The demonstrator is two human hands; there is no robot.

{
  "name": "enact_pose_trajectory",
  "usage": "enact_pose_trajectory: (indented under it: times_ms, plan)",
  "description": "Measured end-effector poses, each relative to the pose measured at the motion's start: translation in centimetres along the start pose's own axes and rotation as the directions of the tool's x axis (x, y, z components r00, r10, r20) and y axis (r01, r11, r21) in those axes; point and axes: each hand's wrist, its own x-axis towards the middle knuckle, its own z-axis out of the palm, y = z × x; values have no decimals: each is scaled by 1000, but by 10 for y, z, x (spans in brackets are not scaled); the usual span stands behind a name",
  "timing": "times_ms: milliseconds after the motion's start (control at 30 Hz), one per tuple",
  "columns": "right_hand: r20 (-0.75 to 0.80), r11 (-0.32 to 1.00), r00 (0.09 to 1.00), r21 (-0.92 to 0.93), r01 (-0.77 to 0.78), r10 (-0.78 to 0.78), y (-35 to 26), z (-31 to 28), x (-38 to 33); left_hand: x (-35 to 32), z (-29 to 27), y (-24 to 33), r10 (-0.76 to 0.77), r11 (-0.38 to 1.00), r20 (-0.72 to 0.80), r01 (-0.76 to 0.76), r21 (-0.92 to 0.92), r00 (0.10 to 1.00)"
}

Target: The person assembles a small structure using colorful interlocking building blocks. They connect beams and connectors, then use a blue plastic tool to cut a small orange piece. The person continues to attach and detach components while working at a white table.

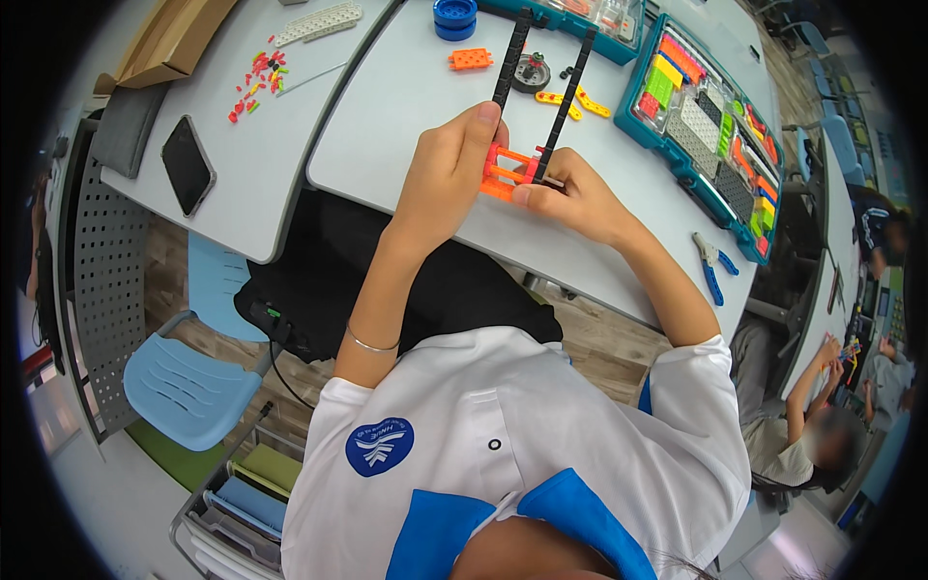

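Observation:
Both hands are closed around a frame of plastic building-kit parts, held above the table's near edge. Two long black beams (pixel 564 108) run away from me, joined at the near end by orange crosspieces (pixel 500 191) with red ends. My left hand (pixel 449 169) grips the left beam and the orange part beside it, thumb on top. At the right beam's near end, my right hand (pixel 578 198) pinches the joint; some of its fingertips are hidden. Just beyond lie a dark wheel (pixel 531 73), yellow curved beams (pixel 592 103) and an orange perforated block (pixel 471 59).
A teal sorting case (pixel 635 108) of coloured parts lies right, near blue-handled pliers (pixel 713 269). Blue wheels (pixel 454 17) sit at the far side. On the left table are a phone (pixel 188 166), red and yellow pins (pixel 259 72) and a pale beam (pixel 319 23). Other people sit far right.

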Motion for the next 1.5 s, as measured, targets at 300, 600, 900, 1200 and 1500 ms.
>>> enact_pose_trajectory:
  times_ms: [300,600,900,1200,1500]
  plan:
    - [-8,992,1000,125,4,-3,9,9,1,8,18,-8,12,1000,-52,-11,22,999]
    - [-109,998,993,42,-38,43,-10,11,2,13,25,-10,113,989,-201,-91,115,973]
    - [-166,993,986,108,48,-30,2,20,7,16,24,-21,39,999,-191,-44,-23,981]
    - [-128,998,991,55,-28,35,-4,18,5,17,20,-22,3,1000,-173,-5,-9,985]
    - [-133,999,990,27,-34,37,-7,16,7,21,17,-26,42,999,-162,-43,-1,986]
